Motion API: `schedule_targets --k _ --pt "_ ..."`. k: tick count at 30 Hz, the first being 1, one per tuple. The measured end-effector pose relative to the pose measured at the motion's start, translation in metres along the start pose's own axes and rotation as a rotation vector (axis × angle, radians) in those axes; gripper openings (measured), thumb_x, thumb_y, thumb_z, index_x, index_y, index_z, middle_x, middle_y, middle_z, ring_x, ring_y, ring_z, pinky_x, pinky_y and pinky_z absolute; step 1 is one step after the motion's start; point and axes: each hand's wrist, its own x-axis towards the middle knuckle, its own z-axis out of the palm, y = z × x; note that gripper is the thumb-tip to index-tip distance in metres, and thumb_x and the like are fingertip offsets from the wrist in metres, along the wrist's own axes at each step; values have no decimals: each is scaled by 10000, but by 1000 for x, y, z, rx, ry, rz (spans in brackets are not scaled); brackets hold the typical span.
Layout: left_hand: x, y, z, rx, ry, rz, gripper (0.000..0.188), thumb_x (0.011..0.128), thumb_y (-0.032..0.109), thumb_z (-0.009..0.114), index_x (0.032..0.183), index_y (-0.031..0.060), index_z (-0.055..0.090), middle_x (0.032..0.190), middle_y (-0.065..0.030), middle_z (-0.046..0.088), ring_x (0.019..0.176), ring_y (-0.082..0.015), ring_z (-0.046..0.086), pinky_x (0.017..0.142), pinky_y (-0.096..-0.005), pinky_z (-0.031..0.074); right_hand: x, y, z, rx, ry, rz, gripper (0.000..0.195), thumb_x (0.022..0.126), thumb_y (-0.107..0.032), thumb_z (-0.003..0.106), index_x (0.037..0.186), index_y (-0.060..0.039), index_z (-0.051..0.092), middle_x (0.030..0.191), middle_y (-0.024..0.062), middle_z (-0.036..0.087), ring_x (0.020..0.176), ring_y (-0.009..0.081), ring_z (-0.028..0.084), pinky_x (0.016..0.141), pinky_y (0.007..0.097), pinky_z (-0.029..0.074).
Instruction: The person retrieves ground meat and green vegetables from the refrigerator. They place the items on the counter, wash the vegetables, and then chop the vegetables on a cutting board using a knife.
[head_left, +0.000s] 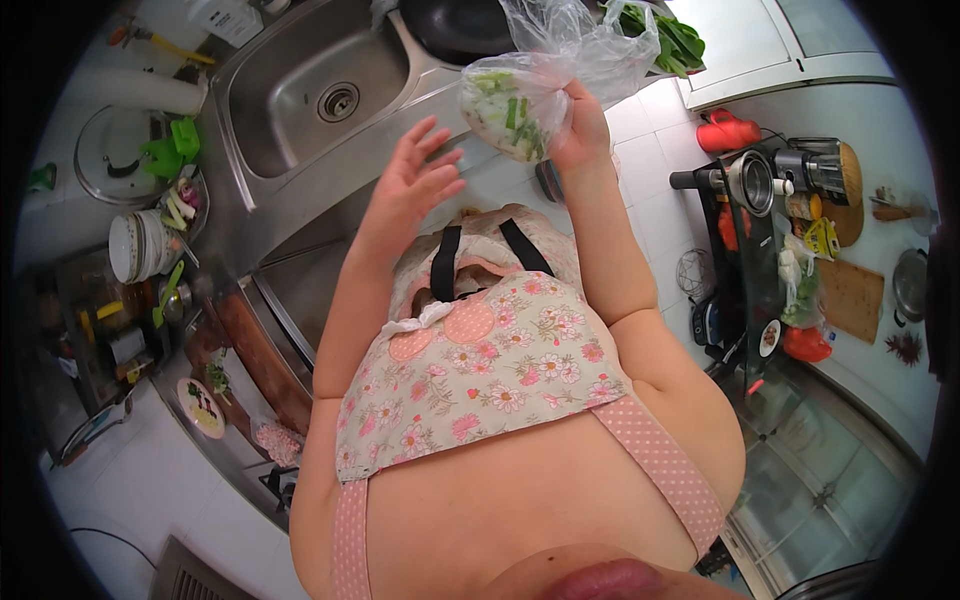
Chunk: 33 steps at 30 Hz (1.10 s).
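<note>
My right hand (585, 129) grips the gathered neck of a clear plastic bag (501, 112) of pale and green cut vegetables. The filled part of the bag hangs to the left of my fingers, over the front edge of the counter. A few inches left of the bag, my left hand (421, 174) is in the air with fingers apart and nothing in it. Behind the right hand a second clear plastic bag (581, 37) lies crumpled on the counter, beside dark leafy greens (679, 49).
A stainless steel sink (285, 127) is ahead, with a black wok (457, 26) beside it. On the left stand stacked bowls (135, 244), a glass lid (109, 142) and a plate of cut ingredients (200, 409). A black rack (731, 300) and a red jug (727, 132) are at right.
</note>
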Motion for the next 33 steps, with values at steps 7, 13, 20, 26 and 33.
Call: schedule_targets --k 7,13,20,26,33 --pt "-6 -1 13 -211 -2 -14 655 827 62 630 1373 63 268 1222 -114 478 1088 -236 539 869 -388 504 -11 41 -6 104 -44 120 364 970 -197 300 1207 24 465 1174 175 547 1080 314 542 957 459 433" --pt "-18 -5 7 -162 81 -14 511 828 47 626 1266 63 364 1109 -88 549 1011 -209 575 809 -378 531 -23 58 -11 41 47 66 364 967 -195 301 1197 35 465 1157 178 549 1065 312 543 949 443 437" --pt "-33 -19 -2 -87 66 -100 546 822 86 641 1292 77 364 1196 -99 512 1081 -207 537 855 -370 497 -51 64 -18 23 88 -57 332 955 -200 349 1140 43 479 1120 158 562 1051 276 546 942 429 427" --pt "-63 -38 -14 783 169 332 935 668 238 784 1408 65 238 1411 -168 308 1324 -291 281 1072 -418 249 -72 120 13 -390 339 -115 337 928 -186 453 1206 3 476 1144 114 558 1058 249 540 951 414 415" --pt "-93 -59 -26 814 221 254 692 726 141 690 1334 49 374 1316 -186 443 1229 -310 422 1019 -363 335 -87 167 10 -1217 49 98 364 855 -95 601 1200 -11 519 1172 67 547 1105 174 490 955 343 387"
